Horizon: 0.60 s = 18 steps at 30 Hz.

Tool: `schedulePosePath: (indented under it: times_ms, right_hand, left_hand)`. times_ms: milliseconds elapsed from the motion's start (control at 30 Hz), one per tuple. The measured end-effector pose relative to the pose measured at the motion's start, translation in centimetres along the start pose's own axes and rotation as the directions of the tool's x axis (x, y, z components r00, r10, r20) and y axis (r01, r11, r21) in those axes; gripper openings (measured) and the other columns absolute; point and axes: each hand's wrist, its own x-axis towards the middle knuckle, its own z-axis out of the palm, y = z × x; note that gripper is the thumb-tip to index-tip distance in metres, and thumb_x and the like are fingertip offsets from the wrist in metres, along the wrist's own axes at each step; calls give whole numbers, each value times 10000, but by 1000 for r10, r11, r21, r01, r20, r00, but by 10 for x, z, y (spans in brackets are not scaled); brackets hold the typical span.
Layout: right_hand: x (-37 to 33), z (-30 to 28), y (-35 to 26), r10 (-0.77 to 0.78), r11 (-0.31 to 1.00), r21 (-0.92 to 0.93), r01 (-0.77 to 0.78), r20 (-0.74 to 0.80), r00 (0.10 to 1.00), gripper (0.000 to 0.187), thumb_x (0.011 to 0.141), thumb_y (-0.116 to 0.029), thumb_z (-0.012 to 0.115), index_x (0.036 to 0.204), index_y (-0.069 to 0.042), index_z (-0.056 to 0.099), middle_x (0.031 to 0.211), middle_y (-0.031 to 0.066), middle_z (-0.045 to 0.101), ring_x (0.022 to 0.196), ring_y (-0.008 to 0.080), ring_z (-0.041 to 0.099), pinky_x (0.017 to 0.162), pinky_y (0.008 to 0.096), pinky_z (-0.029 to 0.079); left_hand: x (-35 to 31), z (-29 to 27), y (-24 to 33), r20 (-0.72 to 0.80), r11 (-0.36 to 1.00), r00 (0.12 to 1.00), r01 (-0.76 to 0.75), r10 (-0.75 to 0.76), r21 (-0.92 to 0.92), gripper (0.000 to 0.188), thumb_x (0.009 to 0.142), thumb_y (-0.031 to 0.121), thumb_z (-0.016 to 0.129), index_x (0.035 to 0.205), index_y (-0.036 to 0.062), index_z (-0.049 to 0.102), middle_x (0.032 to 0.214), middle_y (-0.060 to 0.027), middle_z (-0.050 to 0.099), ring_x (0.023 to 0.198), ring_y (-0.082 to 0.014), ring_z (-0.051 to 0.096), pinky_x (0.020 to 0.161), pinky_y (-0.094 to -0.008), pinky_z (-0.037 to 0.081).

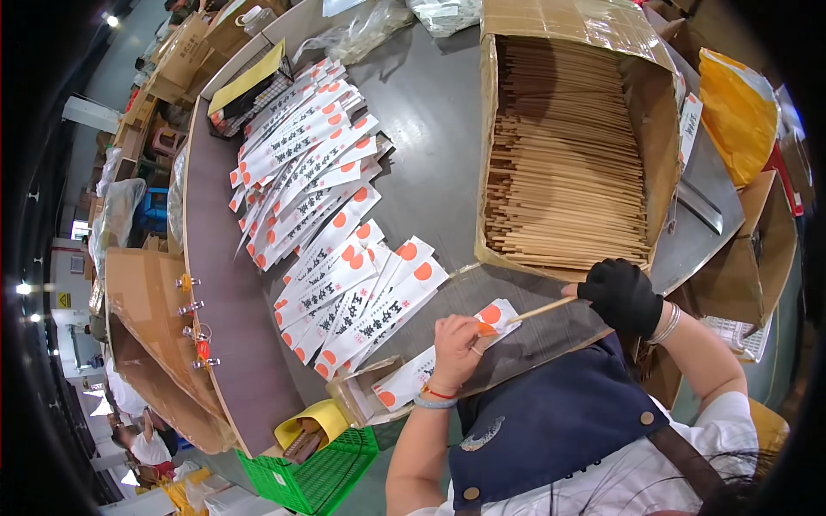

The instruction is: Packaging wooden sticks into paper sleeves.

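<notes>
My left hand [458,351] pinches a white paper chopstick sleeve [415,375] with orange-red dots and black lettering, low over the near table edge. In my right hand [621,297], which wears a black glove with bare fingertips, are light wooden chopsticks [545,308]. Their far tip meets the sleeve's upper end beside my left fingers; how deep it goes in I cannot tell. Just beyond my right hand stands an open cardboard box [494,258] packed with wooden chopsticks [568,163]. Left of my hands lies a spread pile of printed sleeves [301,189].
A wire basket [249,95] with a yellow flap stands at the far left. Plastic bags [366,30] lie at the back. Near the left front are a yellow holder [310,426] and a green crate [314,473]. An orange-yellow bag [736,116] sits right of the box.
</notes>
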Motion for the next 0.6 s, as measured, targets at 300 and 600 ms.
schedulePosePath:
  times_ms: [300,600]
  right_hand:
    - [13,1,-28,-167,982,-74,176,112,980,137,882,-220,613,1001,-174,663,719,73,605,668,249,638,565,390,484]
    - [28,-6,-56,12,851,506,143,-290,957,595,859,-137,666,1403,-16,457,1265,198,568,1224,322,548,1012,368,425]
  left_hand:
    - [23,1,39,40,976,986,-164,160,140,170,773,240,777,867,125,693,868,-9,652,790,-210,589,724,-341,402]
    - [43,-13,67,93,863,925,-377,368,335,133,821,167,664,926,89,642,844,-58,604,749,-246,565,659,-385,426]
